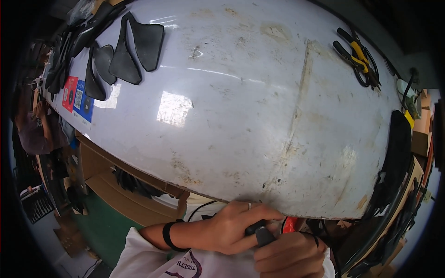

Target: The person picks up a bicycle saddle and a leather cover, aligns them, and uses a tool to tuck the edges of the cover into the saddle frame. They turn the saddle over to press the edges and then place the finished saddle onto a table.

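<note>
There is one view only, from a wide fisheye camera worn on the person's head. It looks steeply down and forward over the white surface, whose straight edges bend toward the picture's rim. The near edge of the surface curves across the lower part of the frame, close to the camera. The far edge runs along the top. The person's own forearms enter from the bottom edge, just below the near edge of the surface.
</note>
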The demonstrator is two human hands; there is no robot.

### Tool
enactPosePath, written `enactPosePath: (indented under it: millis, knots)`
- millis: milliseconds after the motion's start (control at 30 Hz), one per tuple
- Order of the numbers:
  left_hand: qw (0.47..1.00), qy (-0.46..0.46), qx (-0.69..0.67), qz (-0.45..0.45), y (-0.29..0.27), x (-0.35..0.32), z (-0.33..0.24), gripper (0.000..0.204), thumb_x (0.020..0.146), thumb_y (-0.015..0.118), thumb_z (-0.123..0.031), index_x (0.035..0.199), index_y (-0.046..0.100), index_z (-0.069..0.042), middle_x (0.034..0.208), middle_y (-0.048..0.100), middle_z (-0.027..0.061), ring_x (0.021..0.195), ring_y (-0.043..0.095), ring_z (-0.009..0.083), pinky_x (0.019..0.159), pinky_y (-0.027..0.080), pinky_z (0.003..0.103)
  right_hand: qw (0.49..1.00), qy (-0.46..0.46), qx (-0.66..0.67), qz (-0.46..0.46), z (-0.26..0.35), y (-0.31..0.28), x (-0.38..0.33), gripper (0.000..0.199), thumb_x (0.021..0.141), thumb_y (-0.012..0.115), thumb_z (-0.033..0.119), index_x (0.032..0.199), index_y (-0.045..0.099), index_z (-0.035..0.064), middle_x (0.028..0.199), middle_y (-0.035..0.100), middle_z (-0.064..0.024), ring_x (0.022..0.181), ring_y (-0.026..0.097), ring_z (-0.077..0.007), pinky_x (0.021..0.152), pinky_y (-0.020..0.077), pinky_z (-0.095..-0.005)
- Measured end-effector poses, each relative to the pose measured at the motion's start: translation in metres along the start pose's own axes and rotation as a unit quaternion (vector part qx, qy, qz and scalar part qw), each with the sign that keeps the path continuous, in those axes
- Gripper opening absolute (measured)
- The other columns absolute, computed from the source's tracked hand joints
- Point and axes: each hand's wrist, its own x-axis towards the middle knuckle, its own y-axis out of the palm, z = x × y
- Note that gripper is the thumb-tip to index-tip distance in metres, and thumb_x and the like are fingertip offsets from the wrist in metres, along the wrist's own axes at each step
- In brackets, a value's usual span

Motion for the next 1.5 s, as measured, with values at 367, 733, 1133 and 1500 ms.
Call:
enactPosePath:
  millis: [367,733,1133,1500]
  knots:
    - [0.999,0.005,0.013,0.043,-0.01,-0.001,0.002,0.03,0.093,0.066,-0.002,0.121,0.068,0.008,0.074,0.065,0.0153,0.062,0.065,0.0252,0.056,0.051,0.036,0.999,-0.037,0.026,0.007,-0.001,-0.006,-0.015,0.02,0.092,0.075,0.011,0.086,0.059,0.0012,0.073,0.063,-0.0091,0.065,0.064,-0.0248,0.061,0.0593,-0.0417]
    - [0.999,0.036,0.01,-0.015,-0.01,0.007,-0.001,0.027,0.095,0.066,-0.006,0.117,0.069,0.009,0.076,0.068,0.0156,0.062,0.067,0.0275,0.058,0.055,0.038,0.967,-0.001,0.153,-0.203,-0.022,0.007,-0.021,0.018,0.091,0.074,0.01,0.085,0.061,-0.0014,0.071,0.062,-0.0091,0.06,0.061,-0.0254,0.057,0.0563,-0.0407]
    - [1.0,0.006,0.016,0.015,-0.015,-0.005,0.0,0.026,0.097,0.065,-0.006,0.118,0.069,0.009,0.083,0.072,0.018,0.068,0.071,0.0295,0.062,0.058,0.039,0.996,-0.066,0.043,0.029,-0.016,-0.004,-0.003,0.018,0.089,0.075,0.004,0.076,0.063,0.0005,0.069,0.061,-0.0099,0.06,0.062,-0.0247,0.058,0.0575,-0.0414]
    - [0.996,-0.014,0.081,-0.03,-0.006,-0.007,-0.005,0.031,0.096,0.063,-0.004,0.126,0.068,0.002,0.089,0.072,0.0172,0.073,0.072,0.0269,0.065,0.056,0.035,0.995,0.054,0.013,0.079,-0.008,-0.009,-0.008,0.017,0.091,0.072,0.008,0.079,0.063,-0.0013,0.073,0.062,-0.0107,0.061,0.063,-0.0254,0.06,0.0591,-0.0419]
